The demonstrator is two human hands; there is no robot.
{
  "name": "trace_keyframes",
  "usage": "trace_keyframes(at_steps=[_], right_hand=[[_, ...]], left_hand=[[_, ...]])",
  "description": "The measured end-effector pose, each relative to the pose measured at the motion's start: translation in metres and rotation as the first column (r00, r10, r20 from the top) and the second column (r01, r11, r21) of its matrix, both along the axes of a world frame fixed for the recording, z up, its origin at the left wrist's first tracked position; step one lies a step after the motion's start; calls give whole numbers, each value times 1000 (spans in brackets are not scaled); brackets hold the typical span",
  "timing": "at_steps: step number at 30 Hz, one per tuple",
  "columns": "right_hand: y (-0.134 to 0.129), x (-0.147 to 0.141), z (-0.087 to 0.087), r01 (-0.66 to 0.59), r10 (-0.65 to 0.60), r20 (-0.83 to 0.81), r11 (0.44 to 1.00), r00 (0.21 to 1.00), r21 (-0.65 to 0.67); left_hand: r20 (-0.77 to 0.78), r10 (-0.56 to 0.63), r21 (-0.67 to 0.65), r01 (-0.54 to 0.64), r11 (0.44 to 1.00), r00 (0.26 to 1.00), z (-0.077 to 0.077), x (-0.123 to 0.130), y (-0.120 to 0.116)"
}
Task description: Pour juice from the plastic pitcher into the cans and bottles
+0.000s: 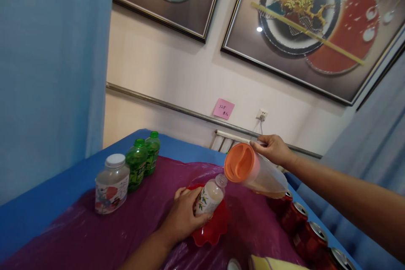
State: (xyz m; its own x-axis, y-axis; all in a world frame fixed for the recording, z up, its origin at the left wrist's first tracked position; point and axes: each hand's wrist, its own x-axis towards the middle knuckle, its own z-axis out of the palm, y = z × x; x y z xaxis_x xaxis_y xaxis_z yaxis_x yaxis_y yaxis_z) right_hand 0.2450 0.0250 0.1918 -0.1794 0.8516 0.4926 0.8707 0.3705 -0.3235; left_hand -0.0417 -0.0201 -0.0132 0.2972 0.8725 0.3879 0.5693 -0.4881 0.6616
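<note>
My left hand (182, 215) is wrapped round a small clear bottle (211, 196) with a white leaf-patterned label. It is uncapped and tilts to the right over a red scalloped bowl (210, 230). My right hand (272, 148) grips a translucent pitcher (268, 177) by its handle. The pitcher lies tipped on its side, its orange lid (239, 162) facing left, close to the bottle's mouth. Some brownish liquid shows along the pitcher's lower side. Whether any liquid runs between the two, I cannot tell.
Left stand a white-capped jar (112, 185) and two green bottles (136, 164). Several red cans (294, 218) line the right edge. A yellow cloth-like thing (272, 263) and a white cap (233, 264) lie in front. Purple plastic sheeting (133, 236) covers the blue table; a rail (164, 103) runs behind.
</note>
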Motion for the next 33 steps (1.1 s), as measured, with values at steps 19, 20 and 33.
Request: trace_keyframes(at_steps=[19,20,33], right_hand=[[-2,-1,3,11,-11,30,1000,1000,15],[-2,-1,3,12,-12,32,1000,999,16],[-3,0,4,24,-23,32,1000,999,-8]], left_hand=[[8,-15,-8,15,1000,1000,-3,-1,2],[9,-14,-10,14,1000,1000,-3,-1,2],[12,-5,-18,6,1000,1000,-3,-1,1]])
